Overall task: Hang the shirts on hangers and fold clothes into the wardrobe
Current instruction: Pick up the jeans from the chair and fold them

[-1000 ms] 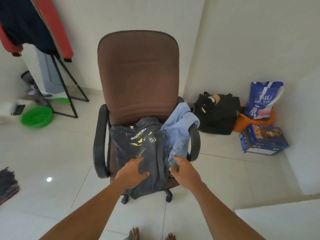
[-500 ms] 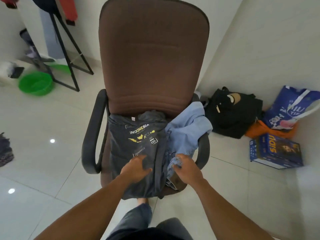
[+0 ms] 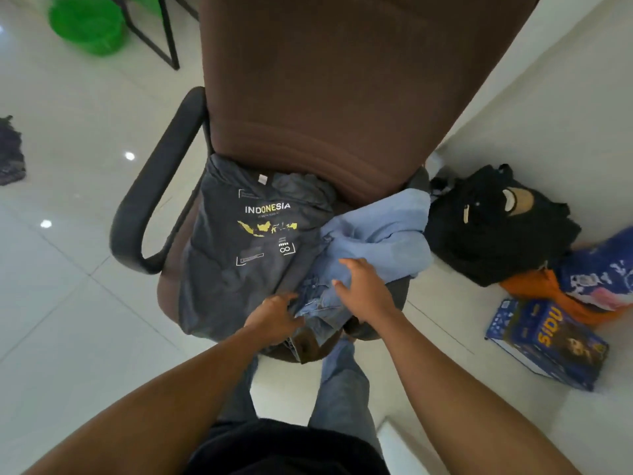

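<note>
A folded dark grey T-shirt [image 3: 246,241] with "INDONESIA" and a yellow map print lies on the seat of a brown office chair [image 3: 342,97]. To its right lies a crumpled pair of light blue jeans [image 3: 376,231], draped over the right armrest. My left hand [image 3: 274,317] rests at the jeans' waistband by the shirt's lower edge, fingers curled into the denim. My right hand [image 3: 366,289] lies flat on top of the jeans with fingers spread.
A black bag [image 3: 496,224], an orange and blue bag [image 3: 603,282] and a blue box [image 3: 548,341] sit on the floor to the right, by the wall. A green basin [image 3: 85,22] and black rack legs [image 3: 161,36] are at the back left. A dark cloth [image 3: 10,152] lies far left.
I have stepped closer to the chair. My left hand slid right off the grey shirt onto the jeans' waistband, and my right hand moved up onto the jeans.
</note>
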`<state>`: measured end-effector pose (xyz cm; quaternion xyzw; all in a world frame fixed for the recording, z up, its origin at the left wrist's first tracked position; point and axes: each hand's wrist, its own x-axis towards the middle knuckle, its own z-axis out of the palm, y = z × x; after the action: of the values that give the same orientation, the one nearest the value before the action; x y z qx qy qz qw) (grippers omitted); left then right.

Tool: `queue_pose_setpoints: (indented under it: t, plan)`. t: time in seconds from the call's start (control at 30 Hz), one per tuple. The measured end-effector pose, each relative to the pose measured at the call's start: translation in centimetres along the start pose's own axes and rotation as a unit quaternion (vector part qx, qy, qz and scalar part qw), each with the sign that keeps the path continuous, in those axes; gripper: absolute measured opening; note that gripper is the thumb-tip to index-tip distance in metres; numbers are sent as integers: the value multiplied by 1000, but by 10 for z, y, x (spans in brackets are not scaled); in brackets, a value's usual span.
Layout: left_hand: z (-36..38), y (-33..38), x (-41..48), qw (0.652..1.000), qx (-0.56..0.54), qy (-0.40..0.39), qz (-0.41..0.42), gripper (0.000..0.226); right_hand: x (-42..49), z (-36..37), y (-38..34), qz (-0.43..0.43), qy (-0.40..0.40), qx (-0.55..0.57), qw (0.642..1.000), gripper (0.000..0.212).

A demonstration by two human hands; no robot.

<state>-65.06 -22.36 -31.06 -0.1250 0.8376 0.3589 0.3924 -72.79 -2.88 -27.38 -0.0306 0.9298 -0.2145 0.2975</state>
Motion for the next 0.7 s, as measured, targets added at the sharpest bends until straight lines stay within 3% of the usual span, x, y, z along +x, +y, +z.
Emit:
queue_pose_setpoints:
  t: [0.23, 0.7]
  plan:
    - [49, 69, 17, 976, -167, 102, -92, 57, 67, -61, 30, -145, -43, -101, 983, 47]
    - [113, 185, 47, 910, -297, 265, -115, 57, 134, -127, 86, -249, -147, -210, 934, 49]
